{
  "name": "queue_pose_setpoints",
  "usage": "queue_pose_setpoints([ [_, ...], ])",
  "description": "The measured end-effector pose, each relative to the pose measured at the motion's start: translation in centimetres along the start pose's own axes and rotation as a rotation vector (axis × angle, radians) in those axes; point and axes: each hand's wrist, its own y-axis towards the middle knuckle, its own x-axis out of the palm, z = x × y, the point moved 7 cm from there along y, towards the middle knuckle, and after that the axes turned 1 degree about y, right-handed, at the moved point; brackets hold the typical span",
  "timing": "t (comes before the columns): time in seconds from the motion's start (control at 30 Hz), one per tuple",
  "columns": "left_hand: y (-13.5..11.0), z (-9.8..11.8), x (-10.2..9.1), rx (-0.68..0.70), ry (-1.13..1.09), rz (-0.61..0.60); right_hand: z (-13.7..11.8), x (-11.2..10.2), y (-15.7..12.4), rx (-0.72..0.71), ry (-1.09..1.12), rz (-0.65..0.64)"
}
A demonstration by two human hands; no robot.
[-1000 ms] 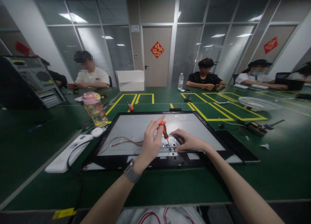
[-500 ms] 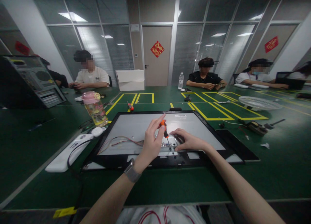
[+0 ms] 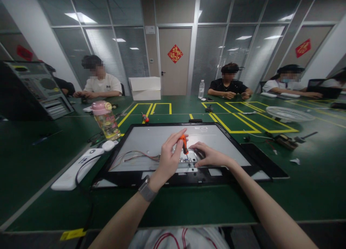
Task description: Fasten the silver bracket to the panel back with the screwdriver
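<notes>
A monitor panel (image 3: 151,141) lies back-up on the green table, its grey metal plate framed by a black bezel. My left hand (image 3: 169,159) pinches a small orange-handled screwdriver (image 3: 185,144), which stands upright with its tip on a small metal bracket (image 3: 189,159) near the panel's front edge. My right hand (image 3: 209,156) rests on the panel just right of the bracket, with its fingertips pressed down beside the screwdriver tip. Thin coloured wires (image 3: 135,156) run across the plate to the left of my hands.
A white power strip (image 3: 72,171) with a black cable lies left of the panel, a pink-lidded bottle (image 3: 106,120) behind it. A computer case (image 3: 32,88) stands far left. Another red screwdriver (image 3: 145,118), a fan grille (image 3: 286,114) and small parts lie beyond. Several people sit across the table.
Almost nothing has changed. The screwdriver stays upright on the bracket in my left hand, and my right hand keeps its place beside it.
</notes>
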Motion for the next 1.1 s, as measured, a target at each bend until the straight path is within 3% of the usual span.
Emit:
queue_pose_setpoints([
  [0.13,0.09,0.36,-0.30,0.046,0.113,0.061,-0.10,-0.04,-0.04,0.002,0.000,-0.005],
  [0.47,0.26,0.11,-0.62,0.016,0.110,0.081,-0.14,0.03,-0.06,0.010,0.008,-0.009],
  [0.97,0.24,-0.12,-0.30,0.001,0.076,0.050,-0.21,0.02,-0.10,0.021,0.012,-0.015],
  [1.1,0.19,-0.38,-0.89,-0.026,0.129,0.132,-0.16,0.03,-0.11,0.013,0.012,-0.013],
])
